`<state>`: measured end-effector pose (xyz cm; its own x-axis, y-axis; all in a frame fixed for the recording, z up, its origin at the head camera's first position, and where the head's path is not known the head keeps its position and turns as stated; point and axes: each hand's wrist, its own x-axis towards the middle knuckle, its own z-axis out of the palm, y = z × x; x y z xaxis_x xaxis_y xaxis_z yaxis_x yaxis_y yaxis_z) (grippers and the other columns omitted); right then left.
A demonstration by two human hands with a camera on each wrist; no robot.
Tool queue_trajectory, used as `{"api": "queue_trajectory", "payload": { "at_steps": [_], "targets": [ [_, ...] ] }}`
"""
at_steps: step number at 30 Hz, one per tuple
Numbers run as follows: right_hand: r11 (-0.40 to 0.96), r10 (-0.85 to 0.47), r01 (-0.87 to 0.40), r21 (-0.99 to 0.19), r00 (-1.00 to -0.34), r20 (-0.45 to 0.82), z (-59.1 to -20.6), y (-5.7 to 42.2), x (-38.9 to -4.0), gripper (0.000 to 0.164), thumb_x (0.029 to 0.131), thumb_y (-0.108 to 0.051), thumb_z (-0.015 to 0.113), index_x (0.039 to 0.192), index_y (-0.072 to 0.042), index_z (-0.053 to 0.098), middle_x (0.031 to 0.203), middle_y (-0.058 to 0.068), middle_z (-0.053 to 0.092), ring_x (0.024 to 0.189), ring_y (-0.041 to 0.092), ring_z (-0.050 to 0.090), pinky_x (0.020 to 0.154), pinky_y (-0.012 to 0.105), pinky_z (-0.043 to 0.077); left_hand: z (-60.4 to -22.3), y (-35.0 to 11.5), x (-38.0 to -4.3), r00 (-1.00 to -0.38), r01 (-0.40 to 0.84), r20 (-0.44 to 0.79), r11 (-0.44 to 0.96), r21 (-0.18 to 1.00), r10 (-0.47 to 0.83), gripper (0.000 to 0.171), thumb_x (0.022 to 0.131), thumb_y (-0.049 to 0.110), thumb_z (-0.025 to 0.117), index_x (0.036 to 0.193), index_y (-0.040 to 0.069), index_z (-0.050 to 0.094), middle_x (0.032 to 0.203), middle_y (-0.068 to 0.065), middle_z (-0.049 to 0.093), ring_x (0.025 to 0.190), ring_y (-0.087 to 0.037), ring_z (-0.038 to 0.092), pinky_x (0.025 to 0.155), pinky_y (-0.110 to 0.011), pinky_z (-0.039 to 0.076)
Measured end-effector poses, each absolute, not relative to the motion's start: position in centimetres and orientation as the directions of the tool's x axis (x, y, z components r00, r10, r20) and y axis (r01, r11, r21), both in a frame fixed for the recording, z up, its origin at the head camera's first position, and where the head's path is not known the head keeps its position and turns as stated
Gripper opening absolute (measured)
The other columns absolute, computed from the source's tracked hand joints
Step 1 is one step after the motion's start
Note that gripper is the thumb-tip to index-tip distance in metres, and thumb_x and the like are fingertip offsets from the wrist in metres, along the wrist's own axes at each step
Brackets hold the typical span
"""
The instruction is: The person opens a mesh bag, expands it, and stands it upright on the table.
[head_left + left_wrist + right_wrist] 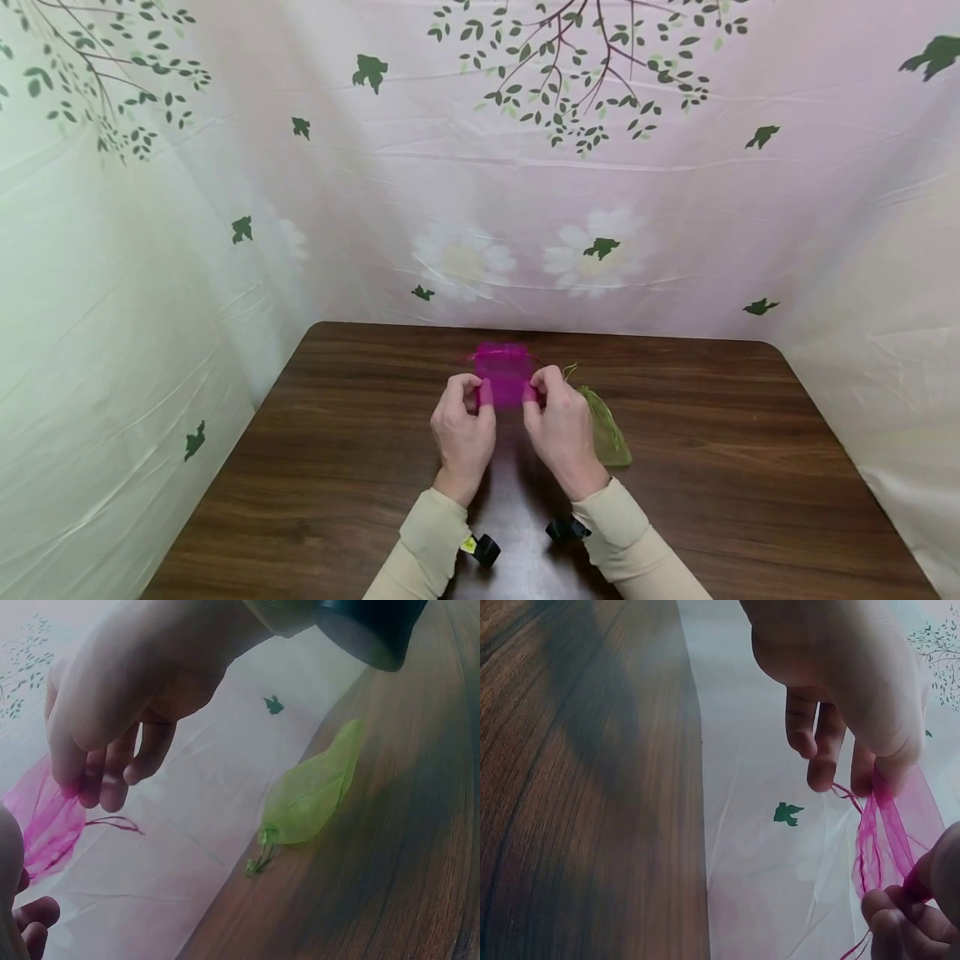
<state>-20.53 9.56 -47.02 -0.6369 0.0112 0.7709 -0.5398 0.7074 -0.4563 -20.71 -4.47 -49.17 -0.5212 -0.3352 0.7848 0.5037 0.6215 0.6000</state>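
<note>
A sheer magenta drawstring pouch (504,375) is held up in front of me by its near corners. My left hand (465,429) pinches the left corner between thumb and fingers, and my right hand (561,425) pinches the right one. Thin cords stick out at the far end of the pouch, also seen beside the pink fabric (900,832) in the right wrist view. A sheer green drawstring pouch (611,437) lies on the table just right of my right hand, which partly covers it in the head view. The left wrist view shows this green pouch (311,795) whole, its cord loose.
A dark wood-grain table (337,450) spans the space below my hands. Behind it and along both sides hangs pale fabric (375,192) printed with leaves, birds and flowers. Small black cameras (486,551) are strapped at both wrists.
</note>
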Motion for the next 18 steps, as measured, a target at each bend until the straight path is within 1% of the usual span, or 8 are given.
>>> {"api": "queue_trajectory", "payload": {
  "at_steps": [2, 7, 10, 15, 18],
  "targets": [
    [0.704, 0.008, -0.547, -0.453, -0.632, 0.775, -47.05, 9.59, -20.52, 0.022, 0.084, 0.001, 0.080, 0.090, -0.007, 0.061, 0.072, 0.004, 0.067, 0.060, 0.019, 0.064, 0.052, 0.035, 0.053, -49.16, -4.41, -20.66, -0.537, 0.499, 0.773, 0.612, 0.614, -0.338, 0.014, 0.089, 0.000, 0.077, 0.091, 0.009, 0.067, 0.078, 0.000, 0.071, 0.060, -0.012, 0.062, 0.055, -0.026, 0.050],
    [0.723, 0.011, -0.546, -0.423, -0.603, 0.798, -47.21, 9.67, -20.53, 0.026, 0.082, 0.000, 0.083, 0.085, -0.009, 0.058, 0.066, 0.002, 0.064, 0.054, 0.016, 0.060, 0.047, 0.033, 0.048, -49.10, -4.28, -20.57, -0.539, 0.491, 0.768, 0.613, 0.619, -0.344, 0.018, 0.090, 0.001, 0.077, 0.084, 0.009, 0.062, 0.072, 0.001, 0.065, 0.058, -0.011, 0.059, 0.054, -0.025, 0.047],
    [0.737, 0.016, -0.536, -0.412, -0.595, 0.803, -47.25, 9.70, -20.55, 0.026, 0.082, 0.000, 0.082, 0.084, -0.009, 0.057, 0.065, 0.001, 0.063, 0.051, 0.016, 0.058, 0.045, 0.033, 0.044, -49.13, -4.23, -20.51, -0.527, 0.487, 0.778, 0.628, 0.607, -0.343, 0.022, 0.091, 0.002, 0.076, 0.081, 0.010, 0.059, 0.068, 0.002, 0.059, 0.057, -0.011, 0.056, 0.053, -0.025, 0.045],
    [0.749, 0.026, -0.523, -0.407, -0.591, 0.807, -47.26, 9.68, -20.49, 0.026, 0.082, 0.001, 0.078, 0.081, -0.010, 0.054, 0.061, -0.001, 0.059, 0.048, 0.016, 0.053, 0.043, 0.033, 0.040, -49.22, -4.14, -20.56, -0.500, 0.499, 0.802, 0.648, 0.575, -0.327, 0.029, 0.092, -0.001, 0.074, 0.075, 0.011, 0.054, 0.063, 0.002, 0.048, 0.054, -0.009, 0.047, 0.050, -0.022, 0.037],
    [0.748, 0.029, -0.524, -0.408, -0.588, 0.809, -47.28, 9.61, -20.45, 0.026, 0.083, 0.002, 0.076, 0.081, -0.009, 0.052, 0.061, -0.001, 0.055, 0.048, 0.016, 0.050, 0.043, 0.032, 0.038, -49.24, -4.14, -20.59, -0.495, 0.506, 0.805, 0.646, 0.572, -0.327, 0.030, 0.092, -0.002, 0.073, 0.074, 0.011, 0.053, 0.063, 0.001, 0.047, 0.054, -0.010, 0.046, 0.050, -0.022, 0.037]
  ]
}}
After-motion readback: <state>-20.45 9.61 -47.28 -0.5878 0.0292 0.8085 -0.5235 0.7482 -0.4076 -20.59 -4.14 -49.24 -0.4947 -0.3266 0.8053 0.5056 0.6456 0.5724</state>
